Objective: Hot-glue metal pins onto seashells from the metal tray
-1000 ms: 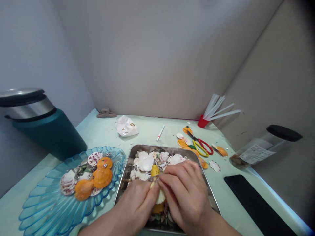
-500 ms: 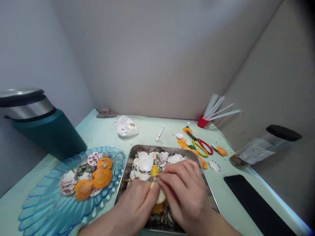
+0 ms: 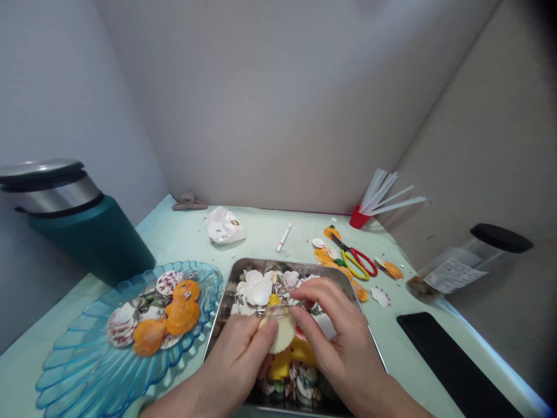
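My left hand [image 3: 237, 354] pinches a pale yellow scallop shell [image 3: 281, 334] between thumb and fingers, over a metal tray [image 3: 235, 273]. Along the shell's upper edge lies a clear, shiny strip, too small to name. My right hand [image 3: 337, 337] is at the shell's right side, thumb and forefinger apart; its thumb tip is close to the shell's edge, and contact is unclear. Beneath the hands a yellow tool [image 3: 285, 363], looking like a glue gun, rests on the shells, partly hidden by the held shell. White shells [image 3: 256, 287] and smaller mixed shells [image 3: 302, 380] fill the tray.
To the left, a blue shell-shaped dish [image 3: 87, 360] bears orange and speckled shells, near a green bottle [image 3: 96, 238]. Rightward lie scissors [image 3: 359, 261], orange shells, a red cup [image 3: 360, 217] of sticks, a clear jar [image 3: 456, 270] and a black slab [image 3: 452, 360]. Behind are a pen [image 3: 284, 237] and crumpled wrapper [image 3: 224, 225].
My right fingers have come away from the shell's top edge and spread apart. The shell in my left hand now faces up more, and more of the yellow tool shows.
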`<state>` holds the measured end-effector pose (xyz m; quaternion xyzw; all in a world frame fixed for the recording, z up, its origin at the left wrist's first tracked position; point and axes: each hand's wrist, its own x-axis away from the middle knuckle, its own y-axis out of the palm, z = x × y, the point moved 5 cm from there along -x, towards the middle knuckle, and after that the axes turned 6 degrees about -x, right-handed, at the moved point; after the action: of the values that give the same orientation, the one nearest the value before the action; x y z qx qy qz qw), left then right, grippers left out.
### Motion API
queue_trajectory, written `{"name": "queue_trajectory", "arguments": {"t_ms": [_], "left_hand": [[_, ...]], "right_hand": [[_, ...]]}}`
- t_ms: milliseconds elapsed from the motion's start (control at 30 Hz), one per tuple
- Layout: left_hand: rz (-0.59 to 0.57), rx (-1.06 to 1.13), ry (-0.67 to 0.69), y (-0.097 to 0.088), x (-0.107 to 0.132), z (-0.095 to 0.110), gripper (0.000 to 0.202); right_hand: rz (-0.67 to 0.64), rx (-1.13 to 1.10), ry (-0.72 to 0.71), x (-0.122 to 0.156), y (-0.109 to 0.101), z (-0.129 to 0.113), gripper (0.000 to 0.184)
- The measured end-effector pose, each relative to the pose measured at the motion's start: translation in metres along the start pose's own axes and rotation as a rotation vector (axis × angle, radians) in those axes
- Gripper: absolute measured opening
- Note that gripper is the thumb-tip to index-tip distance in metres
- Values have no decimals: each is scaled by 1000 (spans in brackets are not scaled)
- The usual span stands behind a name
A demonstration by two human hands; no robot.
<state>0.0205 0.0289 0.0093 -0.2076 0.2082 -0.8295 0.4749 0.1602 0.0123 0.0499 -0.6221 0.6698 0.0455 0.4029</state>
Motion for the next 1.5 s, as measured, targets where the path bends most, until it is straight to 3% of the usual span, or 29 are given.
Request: {"name": "queue_trajectory", "arguments": {"t_ms": [200, 467, 733, 1233, 1500], "left_hand": [[19, -18, 20, -3, 1, 3, 49], [41, 4, 8, -3, 2, 0, 47], [25, 148, -82, 0, 0, -9, 50], [-48, 211, -17, 3, 5, -9, 51], [-81, 152, 15, 1, 6, 0, 48]], "right_hand": [[-139, -125, 223, 2, 6, 10, 16], [-169, -202, 386, 4, 9, 13, 20], [-260, -195, 396, 7, 15, 17, 27], [-258, -234, 356, 5, 11, 10, 27], [-241, -205, 330, 7, 10, 9, 28]]}}
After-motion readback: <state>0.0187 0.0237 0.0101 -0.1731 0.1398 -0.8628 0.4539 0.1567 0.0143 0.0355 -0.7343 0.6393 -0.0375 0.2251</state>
